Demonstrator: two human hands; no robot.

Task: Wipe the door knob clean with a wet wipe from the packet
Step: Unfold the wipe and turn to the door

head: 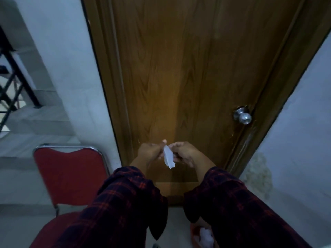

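Note:
A white wet wipe (168,158) hangs folded between my two hands in front of the brown wooden door (179,77). My left hand (149,152) pinches its upper edge with thumb raised. My right hand (184,153) grips the wipe from the other side. The round metal door knob (243,116) sits on the door's right side, up and to the right of my hands, untouched. Both arms wear dark red plaid sleeves. The packet is not in sight.
A red padded chair (69,173) with a chrome frame stands at lower left. An orange bin (194,235) holding white crumpled waste sits on the floor under my right arm. Stairs with a black railing (14,83) rise at far left. A pale wall (304,131) flanks the door's right.

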